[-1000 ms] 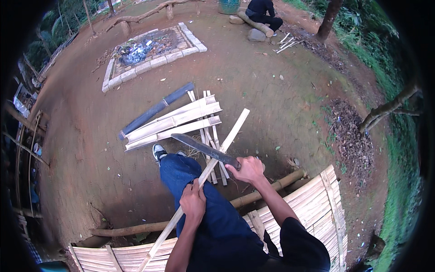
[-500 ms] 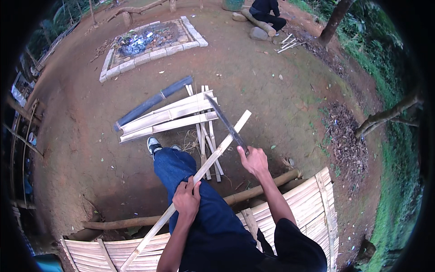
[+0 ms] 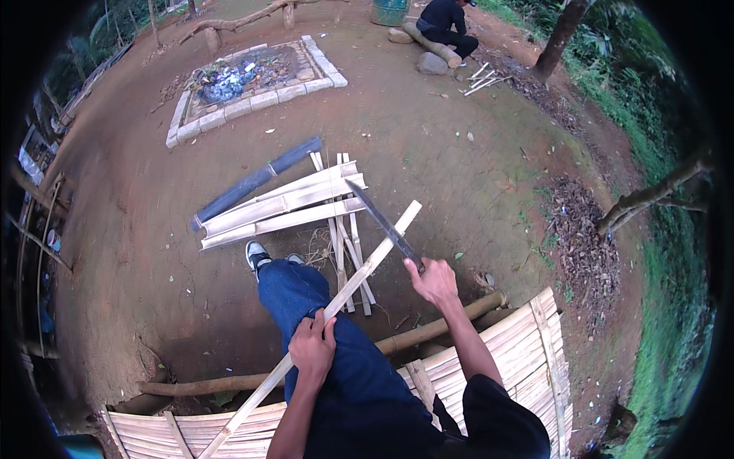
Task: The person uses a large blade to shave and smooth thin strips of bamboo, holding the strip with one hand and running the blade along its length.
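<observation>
On the ground lie a dark bamboo tube and, just beside it, split bamboo lengths. Your left grip closes around the long pale strip, which slants across your thigh, its lower end over the slatted bench. Farther right, your knife crosses the strip near its upper end, apparently touching; your right grip wraps its handle.

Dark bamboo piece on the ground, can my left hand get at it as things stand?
Probably not: your left hand is holding the pale bamboo strip, and the dark bamboo piece lies beyond the split pale pieces.
</observation>
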A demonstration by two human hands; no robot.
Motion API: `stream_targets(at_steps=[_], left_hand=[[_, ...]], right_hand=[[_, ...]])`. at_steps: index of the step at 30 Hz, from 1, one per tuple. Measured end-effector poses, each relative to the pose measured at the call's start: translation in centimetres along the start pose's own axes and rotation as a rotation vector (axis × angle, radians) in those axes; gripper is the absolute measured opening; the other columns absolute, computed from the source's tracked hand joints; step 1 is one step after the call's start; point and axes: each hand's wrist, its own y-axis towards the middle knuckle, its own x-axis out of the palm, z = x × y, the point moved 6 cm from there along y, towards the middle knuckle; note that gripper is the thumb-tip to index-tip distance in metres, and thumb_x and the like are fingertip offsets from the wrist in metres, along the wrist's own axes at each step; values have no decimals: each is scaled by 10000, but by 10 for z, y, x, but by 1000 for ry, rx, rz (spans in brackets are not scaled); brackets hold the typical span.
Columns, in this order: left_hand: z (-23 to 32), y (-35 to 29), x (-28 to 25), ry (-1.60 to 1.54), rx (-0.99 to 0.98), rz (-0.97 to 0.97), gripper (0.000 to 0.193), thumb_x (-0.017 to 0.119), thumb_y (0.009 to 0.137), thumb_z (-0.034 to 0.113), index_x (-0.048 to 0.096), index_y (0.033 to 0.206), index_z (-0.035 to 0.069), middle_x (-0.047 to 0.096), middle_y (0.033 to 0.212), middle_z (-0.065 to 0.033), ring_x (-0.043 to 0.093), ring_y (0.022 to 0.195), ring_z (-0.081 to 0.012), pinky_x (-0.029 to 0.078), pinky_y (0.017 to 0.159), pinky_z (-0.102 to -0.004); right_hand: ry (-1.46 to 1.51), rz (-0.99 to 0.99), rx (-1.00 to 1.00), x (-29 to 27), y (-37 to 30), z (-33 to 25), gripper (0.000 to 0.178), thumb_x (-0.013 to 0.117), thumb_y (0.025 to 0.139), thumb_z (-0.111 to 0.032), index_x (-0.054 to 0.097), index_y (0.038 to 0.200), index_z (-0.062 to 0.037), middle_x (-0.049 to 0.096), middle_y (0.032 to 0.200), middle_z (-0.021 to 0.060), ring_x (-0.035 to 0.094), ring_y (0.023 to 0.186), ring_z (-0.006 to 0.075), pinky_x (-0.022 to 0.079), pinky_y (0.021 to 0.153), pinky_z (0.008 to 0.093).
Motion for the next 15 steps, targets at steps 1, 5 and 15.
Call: stream_targets(at_steps=[1,5,15], left_hand=[[-3,2,-1,-9,11,14,270,696,861,270,713,1059,87,593,720,-79,613,595,-259,500,551,-380],[-8,-1,-2,-111,-38,-3,261,708,852,216,710,1073,77,598,727,-95,609,595,-275,483,552,-388],[-2,6,-3,-95,-15,-7,274,710,850,252,712,1063,80,603,732,-89,616,599,-279,493,554,-392]], right_hand=[[-16,-26,-52,1,-10,-7,636,528,851,-654,689,860,-39,678,730,207,692,755,384,559,716,466],[-79,-145,-446,17,-58,-40,599,567,827,-647,664,787,-58,682,711,168,682,673,371,553,656,455],[30,58,-37,-9,-2,26,611,508,899,-601,685,853,-19,650,664,225,689,711,383,558,687,481]])
